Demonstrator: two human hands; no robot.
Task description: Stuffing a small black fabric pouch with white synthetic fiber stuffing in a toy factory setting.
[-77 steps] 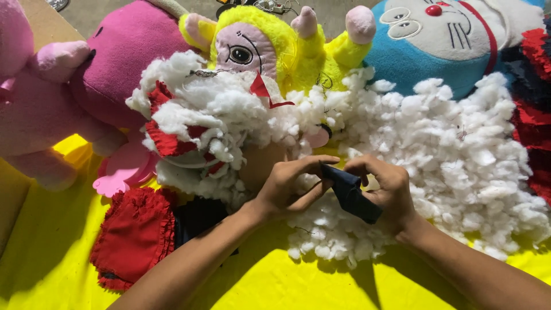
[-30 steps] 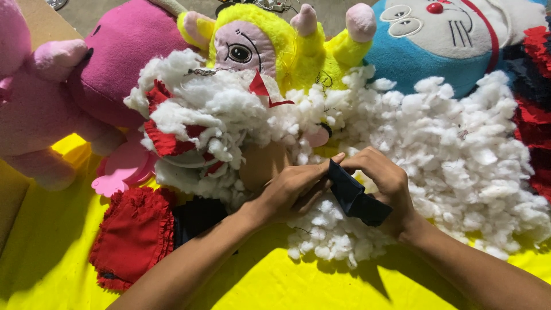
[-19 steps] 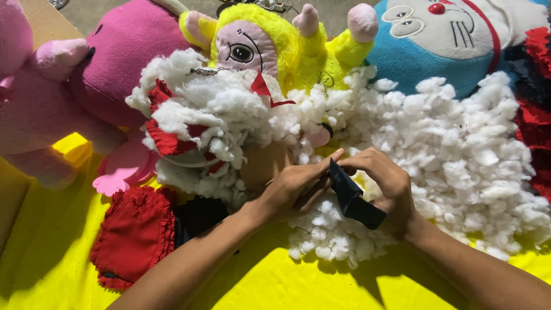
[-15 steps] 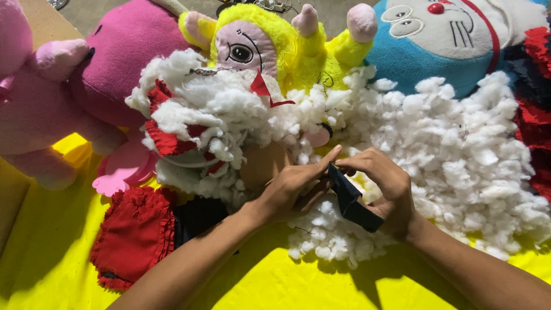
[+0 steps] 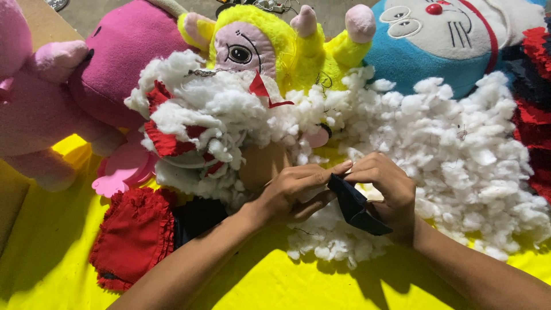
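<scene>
Navy cloth is what I have in hand: a small dark fabric piece (image 5: 356, 206), limp and folded, lying at the near edge of the white stuffing heap (image 5: 459, 155), which I take as my landmark.

From the head view, my left hand (image 5: 293, 192) sits at the heap's near-left edge, fingers curled together and pinching the upper corner of the fabric piece. My right hand (image 5: 387, 189) rests just beside it, closed on the same piece from the other side, thumb and fingers clamped along its top fold. Whether a needle or thread runs between them I cannot tell.

I judge the piece very light, soft and floppy, not fragile, with no stiffness of its own; it wants holding at two edges, close to the seam, to stay taut. Loose fibre clings easily.

Beyond the heap lie a yellow plush toy (image 5: 270, 40), a blue plush (image 5: 436, 51) and a pink plush (image 5: 109, 69); left of it a red frilled cloth (image 5: 135, 235), all on a yellow sheet (image 5: 51, 252).
</scene>
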